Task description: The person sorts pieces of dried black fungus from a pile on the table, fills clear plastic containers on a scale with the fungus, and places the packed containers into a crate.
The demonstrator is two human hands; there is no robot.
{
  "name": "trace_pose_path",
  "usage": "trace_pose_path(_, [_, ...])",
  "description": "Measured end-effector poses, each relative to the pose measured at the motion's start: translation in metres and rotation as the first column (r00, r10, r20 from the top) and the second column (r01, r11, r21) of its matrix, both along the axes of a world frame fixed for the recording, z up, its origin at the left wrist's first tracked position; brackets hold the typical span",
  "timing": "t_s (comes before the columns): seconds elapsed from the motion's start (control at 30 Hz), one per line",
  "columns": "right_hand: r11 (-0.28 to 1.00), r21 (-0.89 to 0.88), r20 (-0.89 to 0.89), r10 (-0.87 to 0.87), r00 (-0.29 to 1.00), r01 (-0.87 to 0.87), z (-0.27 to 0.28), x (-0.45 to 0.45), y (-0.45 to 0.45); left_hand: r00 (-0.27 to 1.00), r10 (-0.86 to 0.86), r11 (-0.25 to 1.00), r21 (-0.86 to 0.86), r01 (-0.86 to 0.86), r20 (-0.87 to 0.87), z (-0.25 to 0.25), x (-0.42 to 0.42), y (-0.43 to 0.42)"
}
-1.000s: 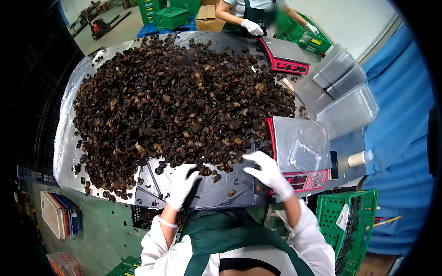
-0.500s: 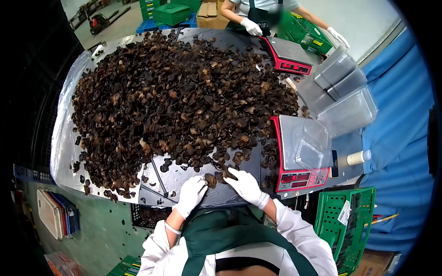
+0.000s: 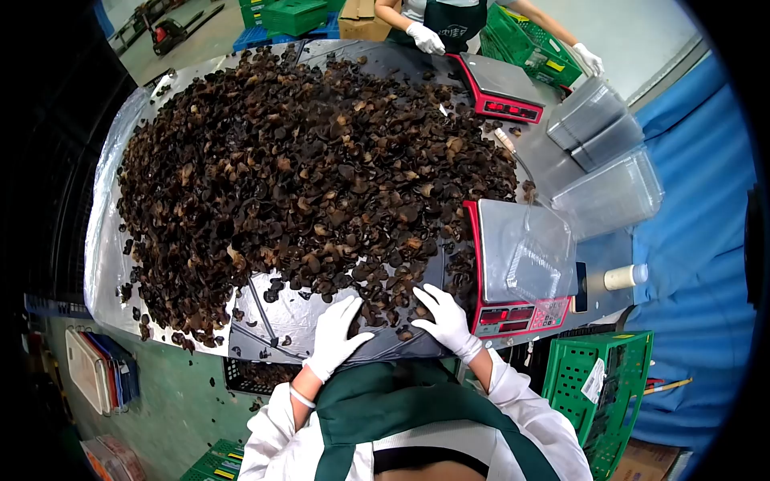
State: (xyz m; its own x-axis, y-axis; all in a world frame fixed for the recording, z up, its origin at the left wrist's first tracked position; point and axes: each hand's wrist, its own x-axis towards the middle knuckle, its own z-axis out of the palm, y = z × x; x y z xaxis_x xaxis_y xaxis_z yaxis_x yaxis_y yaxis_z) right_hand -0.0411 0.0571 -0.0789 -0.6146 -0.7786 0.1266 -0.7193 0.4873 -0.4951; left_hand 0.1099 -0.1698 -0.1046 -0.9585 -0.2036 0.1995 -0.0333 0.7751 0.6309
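Note:
A broad heap of dark brown wood ear mushrooms [image 3: 313, 176] covers much of the table. At its near edge my left hand [image 3: 337, 335], in a white glove, lies with thumb and fingers apart. My right hand [image 3: 446, 321], gloved too, is spread on the other side of a small group of wood ear pieces [image 3: 387, 309]. Fingertips of both hands reach the edges of that group, and neither hand is closed round a piece. To the right of my right hand stands a red digital scale [image 3: 521, 317] with a clear plastic box [image 3: 536, 268] on its plate.
A second red scale [image 3: 507, 104] stands at the far side, near a co-worker's gloved hand [image 3: 425, 38]. Clear plastic boxes [image 3: 609, 192] are stacked at right, by a white-capped bottle [image 3: 626, 277]. Green crates [image 3: 593, 393] stand below right; a dark crate [image 3: 257, 375] sits under the near edge.
My hands have moved apart, and the fingers have opened from the wood ear pieces. More pieces now lie between them. The co-worker's hands have shifted slightly.

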Motion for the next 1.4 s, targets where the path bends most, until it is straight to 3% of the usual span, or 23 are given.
trace_pose_path(0.07, [0.998, 0.057, 0.064, 0.026, 0.998, -0.03, 0.001, -0.004, -0.016, 0.999, -0.044, 0.997, -0.062, 0.044, -0.003, 0.002, -0.011, 0.008])
trace_pose_path(0.17, [0.988, 0.104, -0.046, 0.118, 0.992, -0.113, -0.002, -0.008, -0.041, 0.996, -0.076, 0.988, -0.136, 0.07, -0.037, -0.011, -0.016, 0.005])
trace_pose_path(0.23, [0.985, 0.11, -0.087, 0.144, 0.986, -0.135, -0.008, -0.008, -0.041, 0.994, -0.056, 0.995, -0.093, 0.047, -0.095, -0.018, -0.007, -0.001])
trace_pose_path(0.3, [0.97, 0.065, -0.01, 0.236, 0.972, -0.235, -0.014, -0.008, -0.031, 0.997, -0.046, 0.997, -0.058, 0.043, -0.065, -0.021, 0.008, -0.007])
trace_pose_path(0.43, [0.986, -0.057, 0.078, 0.162, 0.984, -0.158, -0.02, -0.001, -0.001, 0.998, -0.007, 1.0, -0.027, 0.005, -0.058, -0.017, 0.031, -0.009])
trace_pose_path(0.57, [0.997, -0.068, -0.024, 0.045, 0.999, -0.046, -0.01, 0.005, -0.005, 0.999, 0.049, 0.999, -0.021, -0.049, 0.004, -0.014, 0.037, -0.007])
trace_pose_path(0.83, [0.988, 0.048, -0.003, 0.15, 0.989, -0.149, -0.03, 0.004, -0.017, 0.991, -0.122, 0.972, -0.193, 0.131, 0.058, -0.02, 0.018, -0.004])
trace_pose_path(1.0, [0.997, 0.066, 0.03, 0.048, 0.998, -0.05, -0.041, 0.004, -0.019, 0.998, 0.012, 0.997, -0.081, -0.017, -0.066, -0.027, 0.007, -0.016])
trace_pose_path(1.07, [0.997, -0.062, 0.189, -0.041, 0.981, 0.054, -0.038, 0.002, -0.021, 0.994, 0.101, 0.994, 0.053, -0.099, -0.037, -0.027, 0.003, -0.018])
trace_pose_path(1.1, [0.997, -0.062, 0.187, -0.042, 0.981, 0.055, -0.04, 0.0, -0.021, 0.989, 0.135, 0.987, 0.091, -0.129, -0.06, -0.027, 0.002, -0.019])
trace_pose_path(1.17, [0.937, -0.298, 0.408, -0.047, 0.912, 0.182, -0.044, -0.005, -0.023, 0.976, 0.214, 0.956, 0.214, -0.2, -0.042, -0.025, 0.001, -0.02])
trace_pose_path(1.2, [0.915, -0.235, 0.671, -0.093, 0.736, 0.33, -0.042, -0.006, -0.024, 0.968, 0.244, 0.936, 0.276, -0.22, -0.054, -0.025, 0.0, -0.02])
trace_pose_path(1.23, [0.886, 0.009, 0.954, -0.146, 0.26, 0.464, -0.039, -0.011, -0.021, 0.959, 0.268, 0.911, 0.35, -0.221, -0.093, -0.024, -0.001, -0.021])
trace_pose_path(1.3, [0.827, -0.128, 0.991, 0.125, 0.043, 0.547, -0.046, -0.016, -0.016, 0.923, 0.383, 0.763, 0.551, -0.337, 0.034, -0.006, -0.003, -0.016])
trace_pose_path(1.37, [0.757, -0.189, 0.934, 0.335, -0.123, 0.626, -0.044, -0.014, -0.015, 0.894, 0.371, 0.247, 0.901, -0.357, 0.252, -0.004, -0.004, -0.019])
trace_pose_path(1.4, [0.756, -0.193, 0.934, 0.337, -0.119, 0.625, -0.043, -0.016, -0.016, 0.895, 0.372, 0.249, 0.902, -0.353, 0.248, -0.006, -0.005, -0.02])
